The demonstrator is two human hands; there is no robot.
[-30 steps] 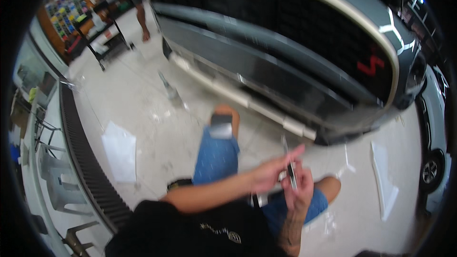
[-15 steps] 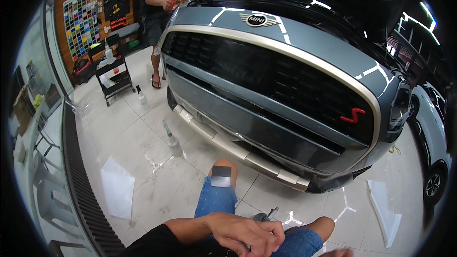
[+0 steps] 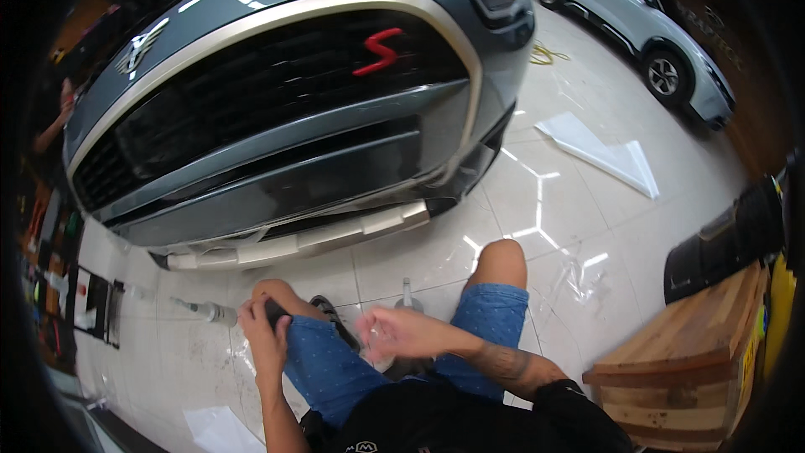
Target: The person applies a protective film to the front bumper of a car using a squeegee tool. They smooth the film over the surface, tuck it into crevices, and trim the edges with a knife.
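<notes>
My left hand [image 3: 263, 329] is at my left knee, fingers closed around a dark, flat, card-like piece [image 3: 275, 312]. Between my thighs hangs my right hand [image 3: 401, 334], its fingers curled but smeared by motion; whether anything is in them I cannot make out. A clear spray bottle [image 3: 216, 313] is on the floor just left of my left knee. Another bottle [image 3: 407, 295] stands between my legs, partly hidden behind the right hand. Ahead is the grey car's front, with a black grille [image 3: 277, 88], a red letter-shaped badge [image 3: 379, 52] and a pale lower trim strip [image 3: 310, 239].
White sheets lie on the tiled floor, one at the right [image 3: 599, 155], one at lower left [image 3: 220, 429]. A wooden box [image 3: 671, 361] and a black bin [image 3: 725, 239] stand on the right. A white car [image 3: 641, 13] is parked behind. A black cart [image 3: 99, 306] stands left.
The view has swung to the right. My left hand has moved to my left knee and taken hold of the flat piece that lay there. My right hand has come in between my thighs.
</notes>
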